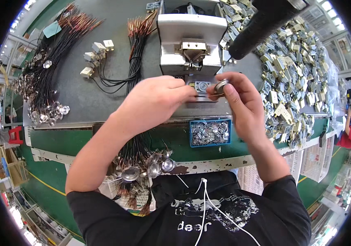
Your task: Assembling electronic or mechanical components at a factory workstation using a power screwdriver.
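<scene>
My right hand (247,104) holds a small round metal cup (220,87) between thumb and fingers. A thin wire (209,96) runs from the cup toward my left hand (157,102), whose fingertips are pinched together on it. Just behind the fingertips, a small square metal block with a round boss (202,86) rests on the base of the bench press (191,35). The press's metal tooling (194,53) stands above and behind that block. Both hands are over the front edge of the press base, and my left fingers partly hide the wire's end.
A blue tray (210,144) of small metal pieces sits at the front. Black wire bundles with metal cups (44,78) lie left; another bundle (135,61) passes under my left arm. Connector blocks (284,78) heap at right. A dark thick bar (261,30) slants overhead.
</scene>
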### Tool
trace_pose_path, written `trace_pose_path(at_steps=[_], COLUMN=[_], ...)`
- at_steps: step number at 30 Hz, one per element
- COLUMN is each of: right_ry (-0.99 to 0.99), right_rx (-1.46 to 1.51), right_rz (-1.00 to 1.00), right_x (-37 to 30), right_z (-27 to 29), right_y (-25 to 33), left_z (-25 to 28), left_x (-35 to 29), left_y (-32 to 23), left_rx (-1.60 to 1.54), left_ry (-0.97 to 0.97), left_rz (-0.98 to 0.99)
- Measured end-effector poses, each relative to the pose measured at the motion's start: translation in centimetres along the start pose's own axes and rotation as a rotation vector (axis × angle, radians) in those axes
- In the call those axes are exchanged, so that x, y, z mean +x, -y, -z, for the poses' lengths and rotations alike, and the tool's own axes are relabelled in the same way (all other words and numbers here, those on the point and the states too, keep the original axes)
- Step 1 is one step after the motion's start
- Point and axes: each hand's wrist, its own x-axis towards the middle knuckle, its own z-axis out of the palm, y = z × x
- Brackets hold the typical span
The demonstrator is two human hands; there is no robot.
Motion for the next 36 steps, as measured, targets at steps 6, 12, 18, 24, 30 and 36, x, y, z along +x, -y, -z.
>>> trace_pose_path(at_steps=[6,12,18,24,30,36], right_ry=[0.501,0.307,0.172,0.484,-0.032,-0.144], right_rx=[-0.478,-0.386,-0.548,-0.526,-0.658,-0.429], right_rz=[-0.336,-0.189,0.001,-0.139,0.17,0.663], right_x=[3.2,0.6,-1.2,1.9,-0.1,2.9], right_z=[2.1,2.0,1.3,2.7,5.2,6.2], right_y=[2.5,1.7,0.3,1.0,3.9,4.9], left_z=[0.8,-0.2,-1.1,-1.0,1.2,-0.2], left_x=[0.1,0.1,0.3,1.0,1.1,3.4], left_y=[-0.6,-1.3,-1.4,-0.6,-1.8,0.3], left_rx=[0.295,0.177,0.26,0.28,0.127,-0.052], left_ry=[0.08,-0.046,-0.041,0.031,0.21,0.098], left_rz=[-0.086,-0.081,-0.052,-0.142,0.003,0.197])
